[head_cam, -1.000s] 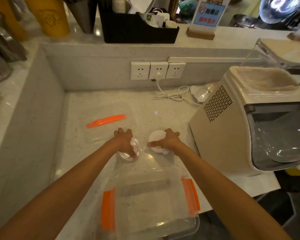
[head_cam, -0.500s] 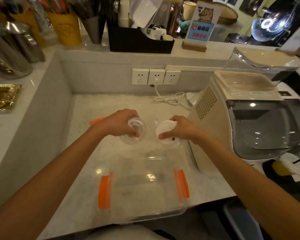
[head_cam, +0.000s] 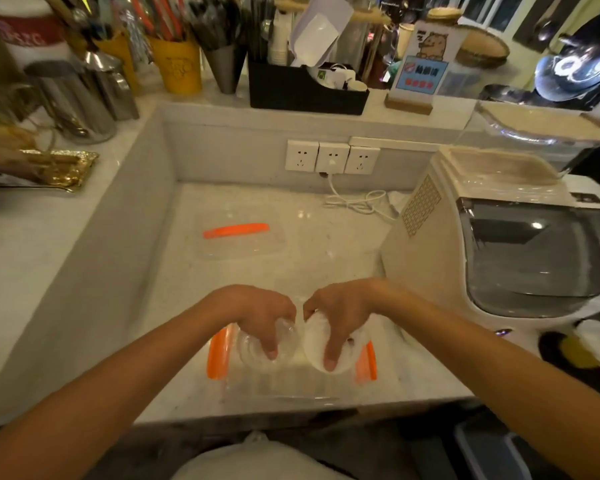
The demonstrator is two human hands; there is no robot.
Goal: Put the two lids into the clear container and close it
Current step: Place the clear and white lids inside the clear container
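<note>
The clear container (head_cam: pixel 284 386) with orange side clips stands near the counter's front edge. My left hand (head_cam: pixel 260 313) grips a clear domed lid (head_cam: pixel 252 351) just over the container's left half. My right hand (head_cam: pixel 340 310) grips a white round lid (head_cam: pixel 314 341) over its right half. Both lids hang low inside or just above the opening; I cannot tell if they touch the bottom. The container's own clear cover (head_cam: pixel 239 237) with an orange strip lies flat farther back on the counter.
A beige machine (head_cam: pixel 465 244) with a dark window stands close on the right. White wall sockets (head_cam: pixel 331 157) with a coiled white cable (head_cam: pixel 357 202) are at the back. A raised ledge runs along the left and back, holding metal cups, yellow holders and a black organizer (head_cam: pixel 305 91).
Both hands lifted the lids off the counter and carried them toward me, down over the clear container. The camera view also tilted upward.
</note>
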